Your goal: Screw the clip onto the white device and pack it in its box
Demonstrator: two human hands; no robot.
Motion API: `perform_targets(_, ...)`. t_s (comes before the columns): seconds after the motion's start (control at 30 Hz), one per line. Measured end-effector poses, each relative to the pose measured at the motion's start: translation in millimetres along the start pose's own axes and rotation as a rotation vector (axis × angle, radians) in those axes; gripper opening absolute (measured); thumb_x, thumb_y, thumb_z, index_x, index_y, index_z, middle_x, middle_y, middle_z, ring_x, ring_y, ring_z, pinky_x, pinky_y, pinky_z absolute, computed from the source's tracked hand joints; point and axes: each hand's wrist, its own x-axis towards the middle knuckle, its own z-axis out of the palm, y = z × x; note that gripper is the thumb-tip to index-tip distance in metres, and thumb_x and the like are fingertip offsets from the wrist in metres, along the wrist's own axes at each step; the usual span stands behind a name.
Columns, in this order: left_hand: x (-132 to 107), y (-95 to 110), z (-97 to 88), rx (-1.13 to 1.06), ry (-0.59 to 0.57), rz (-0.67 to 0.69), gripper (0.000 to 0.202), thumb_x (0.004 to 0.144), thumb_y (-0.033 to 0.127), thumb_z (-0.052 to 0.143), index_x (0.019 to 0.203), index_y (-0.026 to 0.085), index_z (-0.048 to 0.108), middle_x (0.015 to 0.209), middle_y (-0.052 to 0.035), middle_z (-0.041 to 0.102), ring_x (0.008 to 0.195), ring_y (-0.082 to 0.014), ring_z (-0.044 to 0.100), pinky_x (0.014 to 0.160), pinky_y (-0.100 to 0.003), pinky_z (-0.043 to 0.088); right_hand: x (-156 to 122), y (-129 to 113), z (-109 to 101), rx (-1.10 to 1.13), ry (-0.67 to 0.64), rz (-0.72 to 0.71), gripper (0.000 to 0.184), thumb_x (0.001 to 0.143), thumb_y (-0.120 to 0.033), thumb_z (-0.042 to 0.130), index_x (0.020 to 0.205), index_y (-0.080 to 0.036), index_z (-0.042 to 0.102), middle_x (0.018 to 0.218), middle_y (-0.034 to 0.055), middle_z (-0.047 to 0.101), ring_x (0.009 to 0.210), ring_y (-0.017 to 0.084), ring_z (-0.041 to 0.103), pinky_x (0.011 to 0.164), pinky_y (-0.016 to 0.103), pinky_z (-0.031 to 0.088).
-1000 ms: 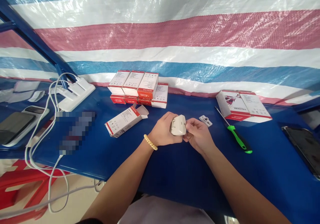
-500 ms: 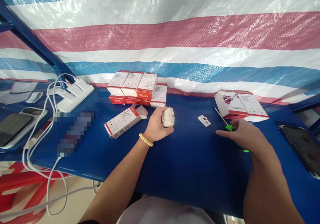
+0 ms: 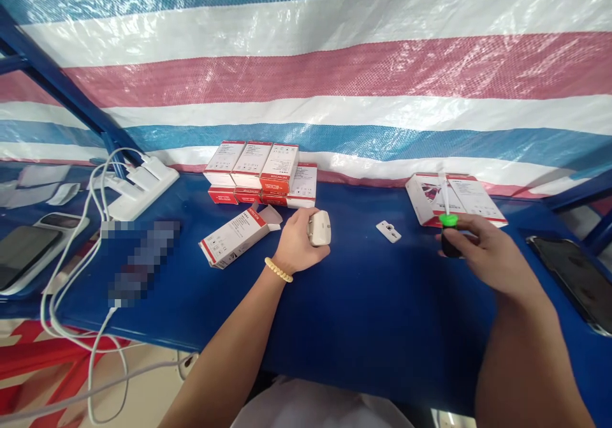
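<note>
My left hand rests on the blue table and is closed round a small white device. A bead bracelet circles that wrist. My right hand is lifted off the table at the right and grips a green-and-black screwdriver by its handle, shaft pointing up and away. A small white plate lies flat on the table between the two hands.
An open red-and-white box lies left of my left hand, with a stack of like boxes behind it. Two more boxes sit at the right. A dark phone lies far right; a power strip with white cables sits left.
My right hand left the white device, reached right to the screwdriver on the table and lifted it. My left hand moved the device slightly left and set down.
</note>
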Motion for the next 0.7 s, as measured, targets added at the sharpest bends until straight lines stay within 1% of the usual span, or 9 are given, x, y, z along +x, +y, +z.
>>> perform_targets(0.07, -0.4, 0.6, -0.4, 0.049, -0.017, 0.028, 0.057, 0.055, 0.019, 0.065, 0.110, 0.018, 0.049, 0.102, -0.0071, 0.061, 0.092, -0.0243, 0.060, 0.081, -0.038, 0.050, -8.0, -11.5, 11.8, 0.320, -0.009, -0.032, 0.034, 0.070, -0.042, 0.072, 0.096, -0.021, 0.065, 0.069, 0.0019, 0.063, 0.051, 0.018, 0.057, 0.043, 0.029, 0.046)
perform_targets(0.1, -0.6, 1.1, -0.6, 0.075, -0.026, 0.042, 0.057, 0.055, 0.019, 0.065, 0.110, 0.018, 0.050, 0.104, -0.0078, 0.061, 0.095, -0.0253, 0.060, 0.083, -0.039, 0.049, -11.2, -17.2, 18.5, 0.424, -0.013, -0.025, 0.037, 0.068, -0.042, 0.075, 0.096, -0.020, 0.066, 0.067, 0.0017, 0.062, 0.048, 0.017, 0.055, 0.039, 0.027, 0.042)
perform_targets(0.17, -1.0, 2.5, -1.0, 0.120, -0.048, 0.063, 0.056, 0.056, 0.019, 0.065, 0.110, 0.018, 0.050, 0.107, -0.0084, 0.062, 0.098, -0.0264, 0.060, 0.086, -0.041, 0.048, -14.7, -27.0, 31.5, 0.569, 0.057, -0.005, 0.037, 0.059, -0.038, 0.082, 0.087, -0.019, 0.068, 0.063, 0.0015, 0.061, 0.045, 0.015, 0.053, 0.035, 0.022, 0.034)
perform_targets(0.23, -1.2, 3.8, -1.4, 0.148, -0.069, 0.077, 0.056, 0.056, 0.019, 0.065, 0.110, 0.019, 0.051, 0.108, -0.0080, 0.063, 0.098, -0.0265, 0.060, 0.088, -0.041, 0.047, -15.0, -33.7, 42.1, 0.679, 0.147, 0.010, 0.034, 0.052, -0.035, 0.086, 0.073, -0.018, 0.066, 0.065, 0.0027, 0.063, 0.047, 0.015, 0.056, 0.035, 0.020, 0.031)
perform_targets(0.3, -1.1, 4.8, -1.7, 0.158, -0.081, 0.088, 0.055, 0.056, 0.020, 0.065, 0.110, 0.019, 0.053, 0.108, -0.0077, 0.064, 0.099, -0.0264, 0.060, 0.088, -0.041, 0.046, -13.9, -37.2, 49.4, 0.761, 0.242, 0.022, 0.034, 0.051, -0.036, 0.086, 0.065, -0.017, 0.061, 0.064, 0.0030, 0.064, 0.045, 0.015, 0.055, 0.033, 0.020, 0.029)
perform_targets(0.4, -0.9, 5.1, -1.9, 0.161, -0.078, 0.105, 0.054, 0.057, 0.020, 0.065, 0.110, 0.018, 0.054, 0.108, -0.0079, 0.065, 0.098, -0.0262, 0.061, 0.088, -0.040, 0.046, -13.1, -37.8, 56.0, 0.817, 0.365, 0.018, 0.034, 0.054, -0.036, 0.084, 0.058, -0.017, 0.055, 0.051, -0.0001, 0.056, 0.036, 0.011, 0.045, 0.031, 0.020, 0.023)
perform_targets(0.47, -1.0, 4.9, -1.9, 0.168, -0.078, 0.106, 0.054, 0.057, 0.020, 0.065, 0.110, 0.018, 0.054, 0.108, -0.0079, 0.065, 0.098, -0.0262, 0.061, 0.088, -0.040, 0.046, -13.3, -36.1, 58.7, 0.796, 0.395, -0.012, 0.035, 0.055, -0.033, 0.084, 0.053, -0.017, 0.053, 0.044, -0.0027, 0.049, 0.035, 0.009, 0.041, 0.032, 0.021, 0.025)
perform_targets(0.57, -1.0, 4.5, -2.2, 0.182, -0.094, 0.091, 0.054, 0.057, 0.020, 0.064, 0.110, 0.018, 0.054, 0.108, -0.0077, 0.065, 0.099, -0.0264, 0.061, 0.088, -0.040, 0.046, -13.1, -32.8, 61.0, 0.726, 0.429, -0.018, 0.033, 0.054, -0.029, 0.084, 0.050, -0.017, 0.053, 0.041, -0.0042, 0.044, 0.038, 0.009, 0.042, 0.035, 0.022, 0.032)
perform_targets(0.7, -0.7, 4.2, -2.4, 0.191, -0.097, 0.095, 0.054, 0.058, 0.020, 0.064, 0.110, 0.017, 0.054, 0.107, -0.0077, 0.065, 0.100, -0.0261, 0.061, 0.089, -0.039, 0.046, -11.8, -30.8, 62.2, 0.695, 0.487, 0.049, 0.026, 0.049, -0.022, 0.082, 0.050, -0.015, 0.056, 0.044, -0.0023, 0.049, 0.042, 0.011, 0.046, 0.037, 0.024, 0.036)
